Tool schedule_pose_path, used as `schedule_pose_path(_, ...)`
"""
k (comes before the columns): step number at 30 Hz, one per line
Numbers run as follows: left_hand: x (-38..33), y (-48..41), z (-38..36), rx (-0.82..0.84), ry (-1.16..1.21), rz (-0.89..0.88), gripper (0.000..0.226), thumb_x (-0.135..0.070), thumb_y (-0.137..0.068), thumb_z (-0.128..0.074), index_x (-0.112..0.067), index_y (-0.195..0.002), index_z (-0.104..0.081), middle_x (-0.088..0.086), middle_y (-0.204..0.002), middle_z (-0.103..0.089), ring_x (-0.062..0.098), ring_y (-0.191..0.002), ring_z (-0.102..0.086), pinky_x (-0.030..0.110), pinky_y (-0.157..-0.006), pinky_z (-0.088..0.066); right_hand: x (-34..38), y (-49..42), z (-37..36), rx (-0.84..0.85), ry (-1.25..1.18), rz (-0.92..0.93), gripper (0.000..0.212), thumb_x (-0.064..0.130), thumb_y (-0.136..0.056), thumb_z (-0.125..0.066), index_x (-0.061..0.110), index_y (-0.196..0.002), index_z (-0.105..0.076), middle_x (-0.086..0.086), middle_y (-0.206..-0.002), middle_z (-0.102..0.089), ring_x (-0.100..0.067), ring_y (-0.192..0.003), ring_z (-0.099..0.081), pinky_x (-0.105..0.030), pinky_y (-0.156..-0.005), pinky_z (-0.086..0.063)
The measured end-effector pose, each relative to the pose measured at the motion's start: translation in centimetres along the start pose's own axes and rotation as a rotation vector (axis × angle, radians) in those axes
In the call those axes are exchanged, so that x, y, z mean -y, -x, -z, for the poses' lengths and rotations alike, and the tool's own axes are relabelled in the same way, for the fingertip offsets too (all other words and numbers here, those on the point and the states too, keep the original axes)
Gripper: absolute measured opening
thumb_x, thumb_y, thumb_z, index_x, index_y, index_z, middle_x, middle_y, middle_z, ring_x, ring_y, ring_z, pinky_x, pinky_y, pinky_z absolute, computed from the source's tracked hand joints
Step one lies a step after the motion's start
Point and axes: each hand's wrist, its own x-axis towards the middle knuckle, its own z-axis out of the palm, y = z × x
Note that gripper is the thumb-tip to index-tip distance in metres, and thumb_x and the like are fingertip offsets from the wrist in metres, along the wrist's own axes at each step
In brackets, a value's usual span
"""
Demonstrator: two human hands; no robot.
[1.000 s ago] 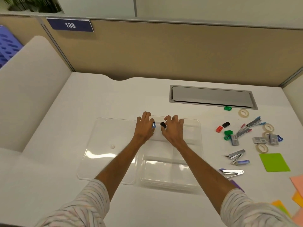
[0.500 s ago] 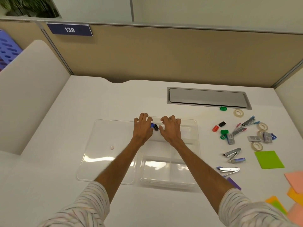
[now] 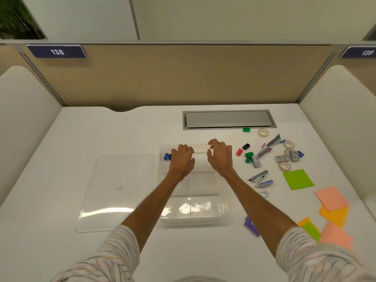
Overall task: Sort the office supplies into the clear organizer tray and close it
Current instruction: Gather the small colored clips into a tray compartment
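Note:
The clear organizer tray [image 3: 203, 221] stands open at the desk's middle, its clear lid [image 3: 114, 180] lying flat to its left. My left hand [image 3: 182, 159] rests palm down over the tray's far row, fingers loose. A small blue sharpener [image 3: 166, 156] lies in the far-left compartment just left of that hand. My right hand [image 3: 220, 158] hovers over the far-right part of the tray, fingers curled and apart, nothing in them. More supplies lie right of the tray: red sharpener [image 3: 239, 152], black sharpener [image 3: 246, 146], green sharpener [image 3: 249, 157], staplers [image 3: 260, 176], tape rolls [image 3: 284, 166].
Sticky notes lie at the right: green [image 3: 298, 179], pink [image 3: 330, 198], orange [image 3: 333, 215]. A purple item [image 3: 251, 225] sits by my right forearm. A grey cable hatch [image 3: 228, 119] is set into the desk behind, with partition walls around.
Both hands were together over the tray's far row, left with a blue sharpener, right with a black one. They have now spread apart; the blue one lies in the far-left compartment.

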Motion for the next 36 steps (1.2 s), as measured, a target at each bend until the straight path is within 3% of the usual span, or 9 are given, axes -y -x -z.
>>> schedule_pose_path(12,-9.1,-2.7,-3.6,-0.004,0.016,-0.111,0.027,-0.021,-0.093,-0.054,-0.013,-0.118,-0.058,0.008,-0.122,-0.06,0.026,-0.119,-0.048,0.042,-0.098,-0.035,-10.8,-0.4,3.4,0.018,0.068,-0.119,0.021,0.015,-0.088,-0.056,0.013,-0.109,-0.058,-0.005,-0.098,-0.069,-0.026,-0.093,-0.063,-0.039,-0.083,-0.04)
schedule_pose_path(22,-13.4,-7.0,-7.4,0.103,0.053,-0.127,0.036,-0.016,-0.096,-0.051,-0.011,-0.132,-0.047,0.011,-0.134,-0.053,0.027,-0.122,-0.048,0.036,-0.104,-0.036,-16.9,-3.0,3.6,0.146,0.049,-0.262,0.027,0.017,-0.089,-0.057,0.011,-0.115,-0.055,-0.009,-0.113,-0.062,-0.027,-0.106,-0.056,-0.041,-0.089,-0.04)
schedule_pose_path(26,-14.2,-9.0,-8.8,0.211,0.068,-0.102,0.048,-0.017,-0.095,-0.054,-0.015,-0.14,-0.037,0.013,-0.137,-0.049,0.029,-0.118,-0.052,0.037,-0.097,-0.044,-18.4,-4.0,3.3,0.255,0.081,-0.31,0.04,0.026,-0.087,-0.058,0.014,-0.125,-0.051,-0.009,-0.126,-0.056,-0.028,-0.117,-0.051,-0.047,-0.097,-0.038)
schedule_pose_path(31,-14.8,-10.7,-10.9,0.317,0.088,-0.083,0.068,-0.018,-0.091,-0.059,-0.027,-0.147,-0.022,0.014,-0.125,-0.053,0.029,-0.104,-0.056,0.038,-0.083,-0.051,-19.5,-4.7,2.5,0.362,0.12,-0.307,0.047,0.033,-0.088,-0.058,0.015,-0.131,-0.048,-0.009,-0.129,-0.055,-0.028,-0.122,-0.047,-0.05,-0.102,-0.033)
schedule_pose_path(36,-15.0,-11.7,-12.3,0.322,0.081,-0.072,0.047,-0.027,-0.096,-0.053,-0.028,-0.139,-0.034,0.012,-0.121,-0.053,0.03,-0.101,-0.059,0.041,-0.084,-0.054,-19.8,-4.7,1.8,0.347,0.13,-0.249,0.045,0.038,-0.088,-0.058,0.014,-0.126,-0.052,-0.008,-0.125,-0.057,-0.027,-0.117,-0.05,-0.045,-0.098,-0.032)
